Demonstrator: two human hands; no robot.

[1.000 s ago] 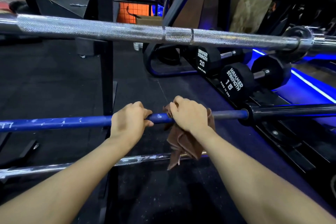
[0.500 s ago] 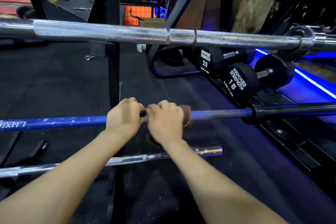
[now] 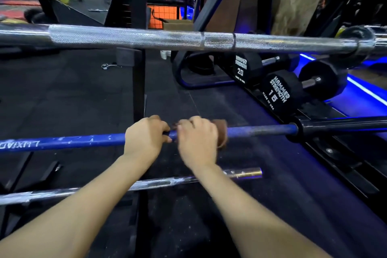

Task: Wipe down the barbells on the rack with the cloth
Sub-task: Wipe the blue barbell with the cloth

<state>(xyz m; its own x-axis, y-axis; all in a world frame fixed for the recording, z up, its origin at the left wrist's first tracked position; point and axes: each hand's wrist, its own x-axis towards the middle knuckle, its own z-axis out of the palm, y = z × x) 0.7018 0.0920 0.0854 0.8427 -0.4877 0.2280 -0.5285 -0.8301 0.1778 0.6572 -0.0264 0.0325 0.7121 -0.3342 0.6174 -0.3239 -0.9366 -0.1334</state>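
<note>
Blue barbell (image 3: 83, 141) lies horizontal on the rack's middle level, btwn the knurled chrome barbell (image 3: 129, 37) above and a thinner scuffed chrome bar (image 3: 167, 181) below. Blue paint is chipped w/ white scratches along the left stretch; white lettering near the left edge, upside-down from here.

Left hand (image 3: 144, 140) is wrapped round the blue shaft, fingers curled over the top, prob. to stop the bar rolling or sliding while the other hand rubs.

Right hand (image 3: 196, 142), just beside it and blurred, clamps the brown cloth (image 3: 222, 132) round the same shaft; cloth shows only at the hand's right edge. Wrapping it fully likely cleans all round the bar in one pass.

Right of the cloth the blue looks duller up to the black collar and sleeve (image 3: 335, 124). Hammer Strength dumbbells (image 3: 278, 92) sit behind.
</note>
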